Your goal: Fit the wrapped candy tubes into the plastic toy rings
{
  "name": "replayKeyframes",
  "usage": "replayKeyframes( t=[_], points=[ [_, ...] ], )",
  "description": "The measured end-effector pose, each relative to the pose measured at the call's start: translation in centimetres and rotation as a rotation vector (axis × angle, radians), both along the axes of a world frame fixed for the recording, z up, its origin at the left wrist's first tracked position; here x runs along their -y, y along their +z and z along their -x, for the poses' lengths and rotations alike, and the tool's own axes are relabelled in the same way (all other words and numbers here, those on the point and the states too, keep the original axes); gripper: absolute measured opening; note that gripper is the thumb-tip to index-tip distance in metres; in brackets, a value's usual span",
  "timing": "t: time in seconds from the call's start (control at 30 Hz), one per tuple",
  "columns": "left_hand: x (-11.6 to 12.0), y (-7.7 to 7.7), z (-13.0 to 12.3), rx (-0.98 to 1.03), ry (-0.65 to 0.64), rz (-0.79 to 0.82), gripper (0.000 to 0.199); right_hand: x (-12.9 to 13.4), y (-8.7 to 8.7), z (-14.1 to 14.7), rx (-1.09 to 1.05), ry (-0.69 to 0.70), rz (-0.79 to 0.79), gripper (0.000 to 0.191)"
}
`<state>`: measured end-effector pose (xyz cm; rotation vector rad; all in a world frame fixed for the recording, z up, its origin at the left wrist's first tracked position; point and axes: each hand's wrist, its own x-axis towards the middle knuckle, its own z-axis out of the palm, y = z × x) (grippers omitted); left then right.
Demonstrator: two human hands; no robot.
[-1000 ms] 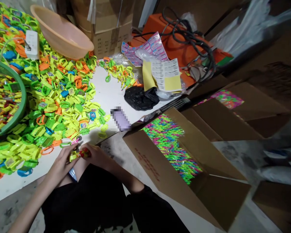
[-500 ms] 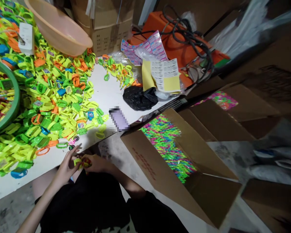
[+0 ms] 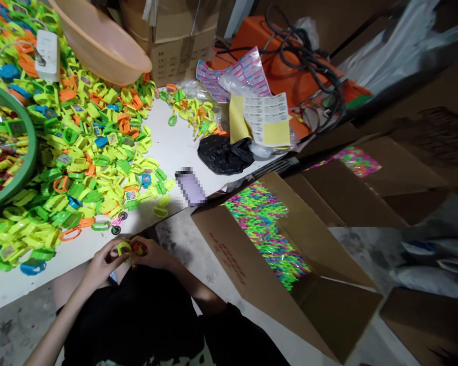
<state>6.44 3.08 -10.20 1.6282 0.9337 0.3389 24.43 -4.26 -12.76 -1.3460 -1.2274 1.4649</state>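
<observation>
Just off the table's front edge, over my lap, my left hand (image 3: 104, 262) pinches a yellow toy watch (image 3: 123, 248) shaped like a small loop. Close against it, my right hand (image 3: 154, 253) is closed round small red and yellow pieces (image 3: 139, 248); their exact kind is too small to make out. The two hands almost touch. A tiny pink toy bicycle (image 3: 118, 222) with black wheels stands on the table edge just beyond my fingers. Behind it spreads a large pile of toy watches (image 3: 99, 178) in yellow, green, orange and blue.
A green basket (image 3: 31, 147) of small red and yellow pieces is at left. A peach basin (image 3: 99, 46), power strip (image 3: 48, 56), pixelated phone (image 3: 191, 187), black plastic bag (image 3: 225, 155) and label sheets (image 3: 265, 119) lie on the table. An open carton (image 3: 229, 254) of colourful sticks stands right.
My left fingers have closed in from a more spread pose, and the yellow toy watch is now turned with its loop showing. The view has shifted slightly.
</observation>
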Motion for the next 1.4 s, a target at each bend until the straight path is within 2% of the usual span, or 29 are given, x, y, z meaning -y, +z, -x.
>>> replayKeyframes(
  t=[0.13,0.23,0.33,0.43,0.63,0.8,0.93,1.07,1.27,1.4],
  points=[
    [0.0,0.2,0.2,-0.035,0.098,-0.004,0.040,-0.2,1.1,-0.1,0.040,-0.079,-0.008,0.025],
    [0.1,0.7,0.3,-0.032,0.149,-0.069,0.042,-0.2,2.1,-0.2,0.139,-0.229,-0.077,0.021],
    [0.4,1.4,0.1,-0.027,0.125,-0.218,0.040,0.3,3.0,-0.2,0.274,-0.374,-0.239,0.019],
    [0.8,2.0,-0.1,0.023,0.078,-0.359,0.037,1.0,4.0,-0.3,0.349,-0.435,-0.365,0.016],
    [1.2,2.0,0.0,0.211,0.027,-0.502,0.038,2.1,5.0,-0.4,0.403,-0.419,-0.522,0.020],
    [1.3,2.3,0.4,0.235,0.048,-0.487,0.039,1.9,5.0,0.2,0.447,-0.370,-0.670,0.025],
    [1.2,2.5,0.7,0.219,0.073,-0.496,0.039,1.6,5.0,1.1,0.462,-0.393,-0.700,0.023],
    [0.9,2.2,0.9,0.270,0.083,-0.601,0.040,1.6,4.9,1.1,0.473,-0.452,-0.704,0.027],
    [0.6,2.1,0.4,0.301,0.057,-0.621,0.040,1.7,4.8,0.0,0.487,-0.217,-0.802,0.039],
    [0.5,2.3,0.0,0.303,0.035,-0.639,0.041,1.8,5.1,-0.3,0.515,-0.198,-0.820,0.040]
  ],
)
